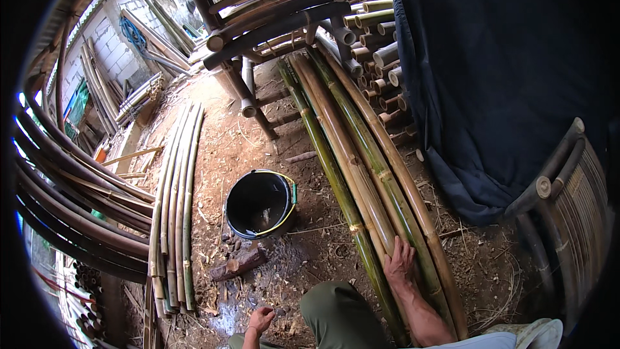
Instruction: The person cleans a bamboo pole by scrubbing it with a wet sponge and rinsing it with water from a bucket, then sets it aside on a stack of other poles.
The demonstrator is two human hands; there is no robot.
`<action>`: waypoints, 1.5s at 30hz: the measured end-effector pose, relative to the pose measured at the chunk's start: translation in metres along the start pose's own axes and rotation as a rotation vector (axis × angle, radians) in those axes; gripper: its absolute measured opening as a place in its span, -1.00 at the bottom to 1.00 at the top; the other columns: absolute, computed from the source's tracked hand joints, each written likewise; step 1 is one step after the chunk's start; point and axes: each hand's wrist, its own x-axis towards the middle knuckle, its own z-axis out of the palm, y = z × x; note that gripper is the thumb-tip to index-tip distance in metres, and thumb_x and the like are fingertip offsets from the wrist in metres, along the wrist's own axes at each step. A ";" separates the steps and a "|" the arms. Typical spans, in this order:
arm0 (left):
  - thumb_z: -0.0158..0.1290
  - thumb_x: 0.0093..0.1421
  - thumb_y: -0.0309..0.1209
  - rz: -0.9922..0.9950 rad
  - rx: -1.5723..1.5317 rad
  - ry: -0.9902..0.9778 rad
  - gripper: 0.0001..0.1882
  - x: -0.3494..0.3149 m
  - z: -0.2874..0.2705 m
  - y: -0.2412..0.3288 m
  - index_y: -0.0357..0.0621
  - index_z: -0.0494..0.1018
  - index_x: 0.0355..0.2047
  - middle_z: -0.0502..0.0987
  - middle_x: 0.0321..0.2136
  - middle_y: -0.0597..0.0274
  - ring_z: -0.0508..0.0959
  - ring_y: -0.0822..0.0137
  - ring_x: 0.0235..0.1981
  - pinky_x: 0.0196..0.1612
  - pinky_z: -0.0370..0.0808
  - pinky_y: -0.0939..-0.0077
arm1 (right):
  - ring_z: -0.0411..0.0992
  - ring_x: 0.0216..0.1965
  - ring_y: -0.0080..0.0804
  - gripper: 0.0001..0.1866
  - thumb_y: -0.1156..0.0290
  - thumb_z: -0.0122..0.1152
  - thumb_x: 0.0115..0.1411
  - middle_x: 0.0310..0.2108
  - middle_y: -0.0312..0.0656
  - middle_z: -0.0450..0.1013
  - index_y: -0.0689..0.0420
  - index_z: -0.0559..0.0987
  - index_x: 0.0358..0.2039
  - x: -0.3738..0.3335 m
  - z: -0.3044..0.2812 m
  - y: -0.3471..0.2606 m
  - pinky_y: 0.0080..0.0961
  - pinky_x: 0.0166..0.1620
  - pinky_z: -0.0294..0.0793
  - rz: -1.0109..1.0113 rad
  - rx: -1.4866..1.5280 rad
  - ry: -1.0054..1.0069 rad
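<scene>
My right hand (400, 263) is closed over a tan bamboo pole (349, 163), its fingers curled around the upper side. Three other long poles lie beside that one: a green pole (327, 174) to its left, a yellow-green pole (374, 155) and an outer brown pole (400, 189) to its right. They run away from me to the foot of a bamboo chair. My left hand (261, 318) hovers low near my bent left leg, with curled fingers; whether anything is in them is hidden.
A black bucket (259, 204) stands on the dirt floor beside a short log (237, 265). Split bamboo strips (174, 200) and dark curved poles (84, 213) lie left. The bamboo chair (268, 32) is ahead. Dark blue cloth (497, 84) hangs right, over a slatted bamboo piece (575, 213).
</scene>
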 end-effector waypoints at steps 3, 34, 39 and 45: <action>0.24 0.19 -0.26 -0.028 -0.090 0.012 -0.62 -0.008 -0.004 -0.026 -0.31 0.60 -0.11 0.69 -0.23 0.09 0.67 0.30 -0.19 -0.08 0.57 0.45 | 0.33 0.02 0.16 -0.28 0.38 0.30 0.08 0.03 0.18 0.35 0.36 0.31 0.23 0.001 -0.007 -0.019 -0.03 0.09 0.35 -0.144 0.207 -0.005; 0.15 0.15 -0.11 -0.209 -0.031 0.370 -0.63 -0.033 -0.146 -0.098 -0.13 0.63 -0.22 0.68 -0.28 0.04 0.67 0.11 -0.23 -0.10 0.58 0.27 | 0.19 0.27 0.06 -0.21 0.44 0.32 0.02 0.25 -0.04 0.22 0.09 0.28 0.30 0.052 0.013 -0.039 -0.01 0.26 0.14 -0.174 -0.055 0.000; 0.10 0.12 -0.20 -0.509 0.282 0.432 -0.66 -0.057 -0.222 -0.147 -0.17 0.61 -0.21 0.63 -0.15 -0.12 0.61 -0.04 -0.05 0.05 0.54 0.16 | 0.14 0.31 0.12 -0.21 0.52 0.19 0.07 0.29 0.05 0.16 0.18 0.20 0.36 0.058 0.030 -0.021 -0.05 0.31 0.11 -0.348 -0.106 -0.039; 0.23 0.00 -0.10 -0.691 0.023 0.631 -0.46 -0.035 -0.232 -0.261 -0.22 0.57 -0.09 0.62 -0.10 -0.16 0.61 -0.04 -0.04 0.06 0.53 0.19 | 0.08 0.36 0.12 -0.18 0.57 0.17 0.09 0.32 0.11 0.12 0.23 0.16 0.40 0.060 0.041 -0.007 -0.09 0.38 0.05 -0.451 -0.196 0.043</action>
